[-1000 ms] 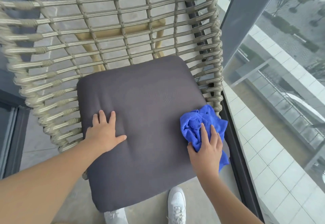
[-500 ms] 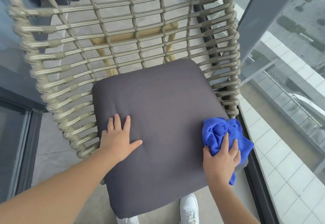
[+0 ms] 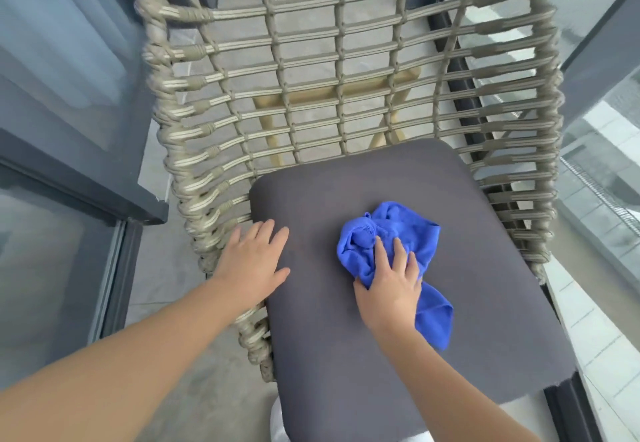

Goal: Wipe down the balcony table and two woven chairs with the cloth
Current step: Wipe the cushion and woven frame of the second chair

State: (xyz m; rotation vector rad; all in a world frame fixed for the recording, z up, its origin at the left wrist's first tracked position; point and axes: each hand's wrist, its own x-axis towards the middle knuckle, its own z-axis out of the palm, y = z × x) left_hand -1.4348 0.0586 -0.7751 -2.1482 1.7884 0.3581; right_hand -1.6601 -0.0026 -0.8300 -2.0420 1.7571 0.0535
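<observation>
A dark-framed glass door [image 3: 62,199] is seen at left, then the woven chair [image 3: 194,150] of looped rope, its smooth grey cushion [image 3: 485,303] pressed at the left edge by the left hand [image 3: 254,265], fingers straight and together, while the crumpled blue cloth [image 3: 381,244] lies mid-cushion under the right hand [image 3: 389,289], fingers slightly spread, flat on it.

1. I have one view only, the head camera, worn on the person and looking forward and steeply down.
2. It sits close above the woven chair [image 3: 346,70], whose back fills the upper frame and whose grey cushion [image 3: 433,320] fills the lower middle.
3. Both forearms enter from the bottom edge.
4. The wide lens bends the window frame [image 3: 79,178] at left and the glass railing [image 3: 602,150] at right.
5. No second view overlaps this one.
</observation>
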